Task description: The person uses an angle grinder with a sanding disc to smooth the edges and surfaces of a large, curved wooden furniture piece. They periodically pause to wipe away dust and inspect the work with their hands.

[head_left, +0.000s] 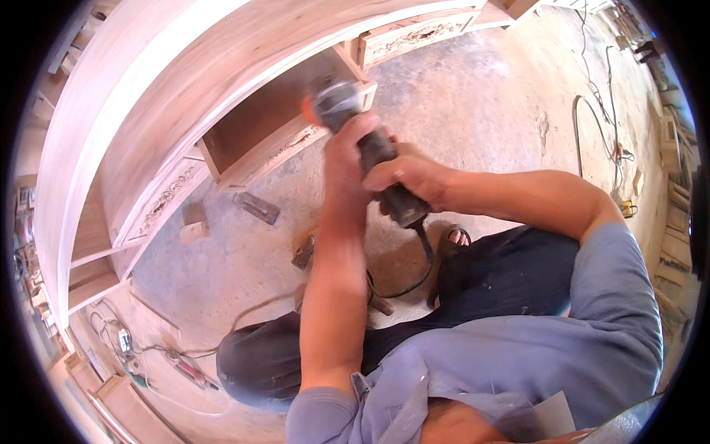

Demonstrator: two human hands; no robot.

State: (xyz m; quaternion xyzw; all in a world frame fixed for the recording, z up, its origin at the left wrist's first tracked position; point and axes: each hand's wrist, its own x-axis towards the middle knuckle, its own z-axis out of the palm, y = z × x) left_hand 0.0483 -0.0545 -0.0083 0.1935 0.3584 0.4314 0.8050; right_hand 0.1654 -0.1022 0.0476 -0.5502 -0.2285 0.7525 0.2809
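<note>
Both of my hands grip a dark angle grinder (pixel 379 150) with a grey metal head and a motion-blurred orange disc. My left hand (pixel 346 148) wraps round it just behind the head, and my right hand (pixel 416 176) closes on the rear of the body. The disc end is over the edge of a pulled-out wooden drawer (pixel 255 124); whether it touches the wood I cannot tell. Carving runs along the drawer's outer face. From the grinder's rear, a black cord (pixel 428 259) loops down toward the floor between my legs.
The long pale wooden cabinet (pixel 140 96) curves across the left and top. On the floor are a flat dark block (pixel 257 208), a small wood piece (pixel 194 231), a red power tool (pixel 187 368) with tangled cables at lower left, and black cords (pixel 580 129) at right.
</note>
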